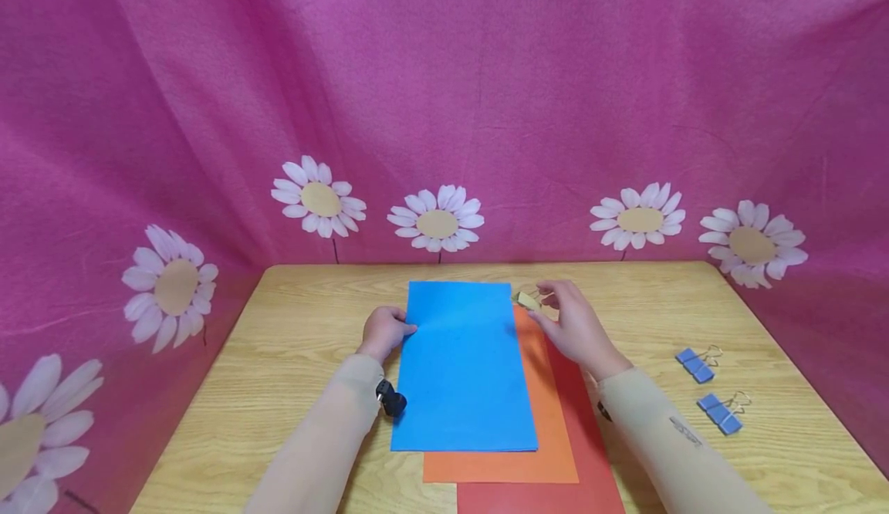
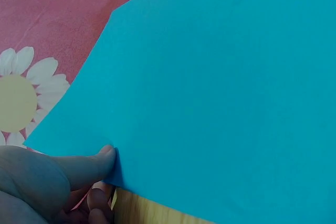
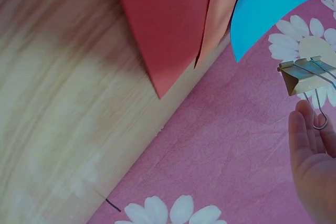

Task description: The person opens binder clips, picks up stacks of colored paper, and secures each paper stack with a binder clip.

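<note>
Blue paper (image 1: 461, 367) lies over an orange sheet (image 1: 549, 390) and a red sheet (image 1: 583, 429), which stick out to the right and below. My left hand (image 1: 384, 332) pinches the blue paper's left edge; the left wrist view shows the thumb on top and fingers curled under. My right hand (image 1: 575, 327) holds a yellow binder clip (image 1: 529, 301) by its wire handles, beside the blue paper's upper right corner. In the right wrist view the clip (image 3: 307, 77) appears above the fingers of the hand (image 3: 315, 166), apart from the blue paper (image 3: 270, 9).
Two blue binder clips, one (image 1: 695, 365) behind the other (image 1: 720, 414), lie on the wooden table (image 1: 299, 360) at the right. A pink curtain with white flowers (image 1: 444, 97) hangs behind the table's far edge and along both sides.
</note>
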The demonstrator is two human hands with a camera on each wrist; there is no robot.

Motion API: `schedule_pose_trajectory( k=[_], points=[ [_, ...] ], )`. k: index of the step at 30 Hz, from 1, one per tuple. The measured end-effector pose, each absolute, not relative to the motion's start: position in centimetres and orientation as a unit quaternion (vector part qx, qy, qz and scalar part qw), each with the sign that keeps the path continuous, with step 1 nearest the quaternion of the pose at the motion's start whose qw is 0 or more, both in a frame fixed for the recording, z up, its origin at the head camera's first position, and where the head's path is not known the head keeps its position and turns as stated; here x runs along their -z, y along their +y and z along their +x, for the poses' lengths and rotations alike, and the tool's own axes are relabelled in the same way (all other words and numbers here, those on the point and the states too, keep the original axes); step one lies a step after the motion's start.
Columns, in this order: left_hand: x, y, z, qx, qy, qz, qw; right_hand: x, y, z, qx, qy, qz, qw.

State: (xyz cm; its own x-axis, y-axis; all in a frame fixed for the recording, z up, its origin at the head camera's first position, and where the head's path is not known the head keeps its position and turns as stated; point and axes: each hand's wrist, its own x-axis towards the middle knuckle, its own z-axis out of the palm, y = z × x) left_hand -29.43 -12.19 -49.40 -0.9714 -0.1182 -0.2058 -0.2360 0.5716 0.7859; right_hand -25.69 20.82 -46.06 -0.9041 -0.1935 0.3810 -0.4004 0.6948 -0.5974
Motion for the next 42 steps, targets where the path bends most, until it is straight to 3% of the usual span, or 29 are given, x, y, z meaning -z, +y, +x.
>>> schedule_pose_trajectory(
  k=[42],
  points=[
    [49.8, -12.1, -29.5, -0.434, 0.895, -0.09, 0.052, 44.6, 12.0, -29.8, -0.225, -0.92, 0.283, 0.151]
  ],
)
